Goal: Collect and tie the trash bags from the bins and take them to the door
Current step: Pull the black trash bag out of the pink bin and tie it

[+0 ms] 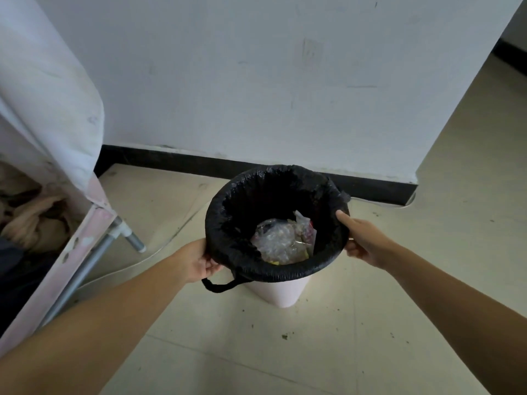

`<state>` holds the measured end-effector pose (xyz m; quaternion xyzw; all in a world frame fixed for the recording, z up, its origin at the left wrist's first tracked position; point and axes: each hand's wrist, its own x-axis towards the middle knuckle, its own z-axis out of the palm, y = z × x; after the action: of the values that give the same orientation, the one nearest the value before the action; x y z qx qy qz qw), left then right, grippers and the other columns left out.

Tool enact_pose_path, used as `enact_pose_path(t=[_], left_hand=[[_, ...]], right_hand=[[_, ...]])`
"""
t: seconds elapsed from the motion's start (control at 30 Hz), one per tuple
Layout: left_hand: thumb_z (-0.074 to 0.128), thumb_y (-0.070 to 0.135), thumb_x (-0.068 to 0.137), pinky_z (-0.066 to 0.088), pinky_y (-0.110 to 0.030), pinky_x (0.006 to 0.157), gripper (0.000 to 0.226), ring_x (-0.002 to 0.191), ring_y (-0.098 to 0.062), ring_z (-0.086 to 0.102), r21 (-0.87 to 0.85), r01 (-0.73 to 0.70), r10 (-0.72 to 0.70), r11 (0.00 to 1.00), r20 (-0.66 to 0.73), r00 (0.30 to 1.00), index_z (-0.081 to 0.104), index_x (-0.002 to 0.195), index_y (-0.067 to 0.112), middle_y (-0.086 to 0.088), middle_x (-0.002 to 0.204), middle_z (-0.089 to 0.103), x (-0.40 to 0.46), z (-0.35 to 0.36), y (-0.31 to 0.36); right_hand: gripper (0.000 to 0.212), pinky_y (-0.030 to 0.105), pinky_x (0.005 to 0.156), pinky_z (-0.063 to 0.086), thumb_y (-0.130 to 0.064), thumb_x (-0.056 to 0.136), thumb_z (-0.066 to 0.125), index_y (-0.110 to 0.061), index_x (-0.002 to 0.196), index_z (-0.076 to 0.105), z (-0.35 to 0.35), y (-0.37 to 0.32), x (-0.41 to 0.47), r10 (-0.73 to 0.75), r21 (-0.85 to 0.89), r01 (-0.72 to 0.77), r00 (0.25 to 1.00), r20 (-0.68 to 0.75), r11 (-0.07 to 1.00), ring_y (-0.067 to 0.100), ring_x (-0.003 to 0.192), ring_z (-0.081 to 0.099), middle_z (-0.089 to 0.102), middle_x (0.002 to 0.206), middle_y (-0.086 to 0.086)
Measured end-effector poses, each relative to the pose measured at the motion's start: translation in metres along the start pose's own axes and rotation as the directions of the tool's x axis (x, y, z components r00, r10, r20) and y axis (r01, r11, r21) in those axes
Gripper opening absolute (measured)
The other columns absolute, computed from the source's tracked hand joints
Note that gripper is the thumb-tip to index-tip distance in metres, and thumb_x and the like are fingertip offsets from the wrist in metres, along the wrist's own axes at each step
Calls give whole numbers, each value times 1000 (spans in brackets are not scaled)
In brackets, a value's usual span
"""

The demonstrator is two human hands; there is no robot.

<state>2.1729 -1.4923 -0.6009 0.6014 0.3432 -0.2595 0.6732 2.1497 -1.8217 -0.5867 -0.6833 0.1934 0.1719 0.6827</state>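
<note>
While the pink bin (281, 290) stands on the floor by the wall, left hand (196, 262) and right hand (360, 242) pinch the black trash bag (228, 201) rolled rim; fingers clamped, both sides should peel upward evenly.

A scuffed white painted wall (256, 81) runs across the back, edged at the bottom by a black skirting board (176, 162). The pale cream tiled floor (285, 352) is speckled with dark crumbs. At the left stands a fabric-covered wardrobe with a pink-trimmed white cover (48, 104) on grey metal tube legs (134, 242), with crumpled beige cloth (31, 220) inside. A thin white cable (148, 252) trails over the floor. Light is dim and even.
</note>
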Motion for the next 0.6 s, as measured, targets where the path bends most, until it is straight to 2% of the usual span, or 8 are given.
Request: enact_pose_path(t=[0.07, 0.13, 0.23, 0.27, 0.33, 0.4, 0.53, 0.6], left_hand=[[47, 16, 95, 42, -28, 56, 22, 59, -16, 44, 16, -71, 72, 997, -115, 991, 51, 74, 13, -3, 67, 48, 2, 0, 3], [51, 16, 94, 34, -27, 54, 31, 53, -19, 35, 197, -206, 249, 958, -224, 942, 44, 64, 12, -5, 60, 40, 3, 0, 8], [54, 19, 90, 30, -30, 61, 29, 65, -24, 38, 404, -334, 459, 852, -266, 847, 46, 63, 11, -7, 63, 41, 1, -3, 16], [54, 21, 89, 33, -32, 67, 21, 74, -23, 41, 384, -349, 465, 855, -271, 843, 51, 71, 11, -7, 70, 45, -3, -3, 19], [52, 22, 92, 42, -40, 82, 12, 85, -25, 48, 193, -283, 323, 939, -226, 919, 56, 86, 12, -5, 83, 50, -12, -2, 22], [47, 21, 95, 49, -40, 76, 16, 79, -25, 54, 9, -215, 214, 977, -114, 970, 57, 86, 13, -5, 83, 54, -18, 1, 24], [43, 20, 97, 49, -29, 56, 22, 65, -22, 56, 178, -300, 322, 937, -117, 939, 58, 86, 9, -7, 73, 58, -20, 8, 25], [40, 20, 98, 52, -29, 54, 26, 66, -24, 60, 307, -339, 392, 889, -130, 911, 59, 85, 7, -10, 77, 62, -19, 7, 26]], right_hand=[[32, 17, 36, 33, -42, 92, 52, -11, 89, 59, -4, -1, -1, 15, 38, -16, 999, 32, 999, 7, 40, 37, 45, 59, 0], [29, 17, 37, 39, -38, 91, 54, -10, 92, 63, -8, -2, -1, 20, 85, -27, 997, 75, 996, 8, 42, 42, 55, 62, 1], [21, 16, 41, 45, -32, 93, 53, -14, 93, 62, -17, -2, 1, -3, 182, -14, 996, 92, 983, 8, 47, 50, 61, 71, 1], [17, 16, 42, 46, -30, 94, 52, -16, 92, 61, -21, -2, 2, -14, 213, -6, 996, 91, 977, 8, 50, 53, 62, 74, 0], [14, 16, 43, 46, -28, 95, 51, -20, 89, 61, -28, -3, 2, -19, 234, -1, 996, 85, 972, 8, 54, 55, 62, 77, -2], [15, 16, 42, 44, -25, 95, 50, -19, 85, 59, -31, -2, 5, -9, 228, -6, 998, 63, 974, 7, 52, 53, 58, 76, -1], [20, 17, 46, 45, -22, 96, 49, -19, 77, 52, -32, -3, 10, -34, 212, 25, 999, 38, 977, 8, 55, 50, 52, 74, 0], [17, 23, 61, 50, -25, 96, 49, -19, 80, 52, -30, -4, 12, -40, 195, 31, 998, 45, 980, 12, 71, 56, 59, 81, 0]])
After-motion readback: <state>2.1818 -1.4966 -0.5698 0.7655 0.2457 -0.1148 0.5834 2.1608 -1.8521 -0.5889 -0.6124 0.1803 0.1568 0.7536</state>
